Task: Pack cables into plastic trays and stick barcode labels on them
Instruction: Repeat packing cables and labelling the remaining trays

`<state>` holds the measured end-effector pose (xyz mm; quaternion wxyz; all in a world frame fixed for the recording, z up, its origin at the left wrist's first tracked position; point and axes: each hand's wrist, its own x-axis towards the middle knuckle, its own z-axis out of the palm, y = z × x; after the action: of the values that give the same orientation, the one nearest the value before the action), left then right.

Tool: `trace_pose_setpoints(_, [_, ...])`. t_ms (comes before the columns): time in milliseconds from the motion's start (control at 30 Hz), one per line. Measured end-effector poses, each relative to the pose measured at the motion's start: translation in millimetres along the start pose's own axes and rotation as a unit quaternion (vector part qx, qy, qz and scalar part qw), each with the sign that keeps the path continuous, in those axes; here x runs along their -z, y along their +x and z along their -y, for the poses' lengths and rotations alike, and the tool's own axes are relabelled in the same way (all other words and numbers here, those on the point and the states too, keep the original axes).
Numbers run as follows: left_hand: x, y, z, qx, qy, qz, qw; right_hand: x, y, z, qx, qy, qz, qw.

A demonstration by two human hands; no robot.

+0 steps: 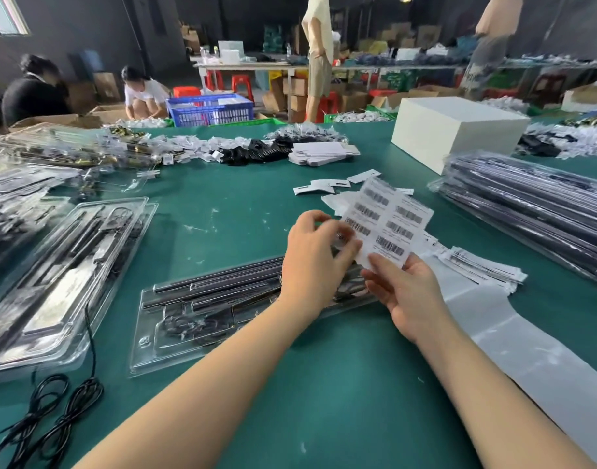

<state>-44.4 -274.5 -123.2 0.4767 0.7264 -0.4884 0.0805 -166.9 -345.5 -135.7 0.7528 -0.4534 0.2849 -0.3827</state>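
Barcode label sheet (388, 221) held up over the green table (324, 401), just above the far end of a filled plastic tray (202, 316). Right hand (408, 292) grips the sheet's lower edge, thumb on the front face, fingers behind. Left hand (314, 255) works at the sheet's left edge, thumb and fingertips pinched together on what looks like one label being peeled; the label itself is mostly hidden by the fingers, so whether it is free of the backing cannot be told.

Tray lies directly beneath both hands, black rods and a coiled cable seated in its pockets. A second packed tray (63, 275) sits to the left, loose black cables (46, 418) near the table's front-left corner. Stack of finished trays (534, 211) well off to the right; a white box (456, 130) behind it.

Risks, as judged:
- Label may curl and stick to itself or to the fingertips if peeled too fast with a tight pinch.
- Neighbouring label could lift along with it, since the sheet is held only at its bottom edge and flexes.
- Placement may go on crooked or wrinkled: the tray's surface is ribbed and glossy, and the left forearm covers part of it.
- Paper scraps on the table could catch the adhesive if the label drops low.
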Motion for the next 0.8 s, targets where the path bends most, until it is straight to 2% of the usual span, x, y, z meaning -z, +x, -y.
trace_pose_setpoints(33, [0, -3, -1, -0.031, 0.039, 0.037, 0.998, -1, 0, -1, 0.009, -0.002, 0.004, 1.000])
trace_pose_setpoints(100, [0, -6, -6, -0.012, -0.004, 0.093, 0.996, -1, 0, -2, 0.009, -0.002, 0.021, 1.000])
trace_pose_setpoints(167, [2, -4, -11, 0.068, -0.112, 0.081, 0.988, -1, 1, -2, -0.017, -0.006, 0.048, 0.999])
trace_pose_setpoints(233, [5, 0, -17, 0.181, -0.228, 0.084, 0.953, -1, 1, -1, -0.054, 0.014, 0.050, 0.997])
trace_pose_setpoints(300, [8, 1, -20, 0.237, -0.297, 0.111, 0.918, -1, 2, 2, -0.079, 0.043, 0.015, 0.996])
trace_pose_setpoints(400, [13, 2, -18, 0.227, -0.324, 0.163, 0.904, 1, 4, 5, -0.070, 0.050, -0.057, 0.995])
trace_pose_setpoints(467, [15, 3, -19, 0.249, -0.378, 0.180, 0.874, 3, 5, 6, -0.071, 0.080, -0.071, 0.992])
trace_pose_setpoints(533, [15, 3, -21, 0.287, -0.436, 0.170, 0.836, 3, 4, 9, -0.085, 0.104, -0.035, 0.990])
trace_pose_setpoints(633, [14, 4, -20, 0.303, -0.462, 0.140, 0.821, 2, 0, 5, -0.065, 0.009, 0.044, 0.997])
trace_pose_setpoints(733, [15, 6, -19, 0.321, -0.451, 0.119, 0.824, -1, -4, 0, -0.028, -0.027, 0.038, 0.999])
trace_pose_setpoints(800, [16, 8, -18, 0.343, -0.470, 0.110, 0.806, -1, -5, 1, -0.018, -0.015, 0.023, 0.999])
